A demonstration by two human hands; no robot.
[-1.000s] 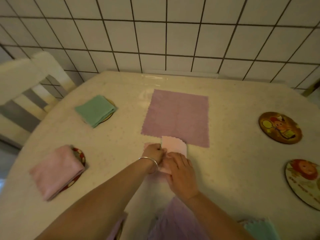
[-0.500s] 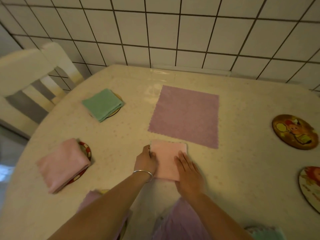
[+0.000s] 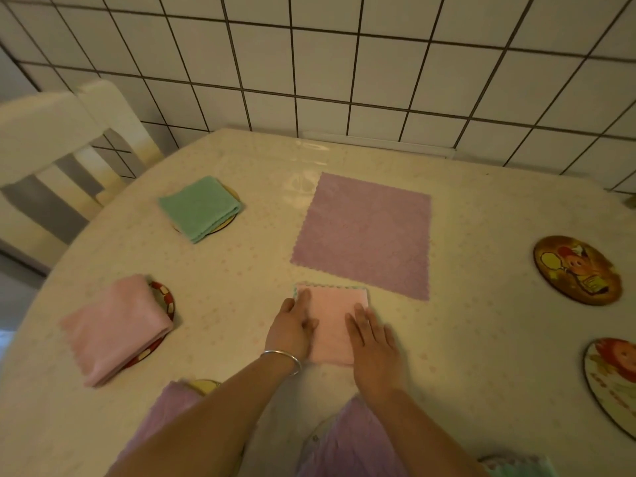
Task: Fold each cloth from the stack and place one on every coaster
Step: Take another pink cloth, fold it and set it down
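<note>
Your left hand rests on the left edge of the folded pink cloth, fingers loosely bent over the border with the thumb near the far corner; whether it pinches the fabric or only presses it, I cannot tell. Your right hand lies flat on the cloth's right side, fingers straight and released, pressing it to the table. A silver bangle circles your left wrist. The cloth sits near you at the table's middle, on no coaster, and a thin green edge peeks out along its far border. Just beyond it, nearly touching, a purple cloth lies spread open. To your left, a folded green cloth covers most of a coaster, and nearer you a second folded pink cloth sits on a red-patterned coaster. At the near left, a purple cloth lies over a yellowish coaster, partly hidden by your forearm. On the right, two picture coasters stand bare: the far one and the near one, cut off by the frame edge. A pale green cloth shows at the bottom right. A white chair stands at the far left against the tiled wall.
</note>
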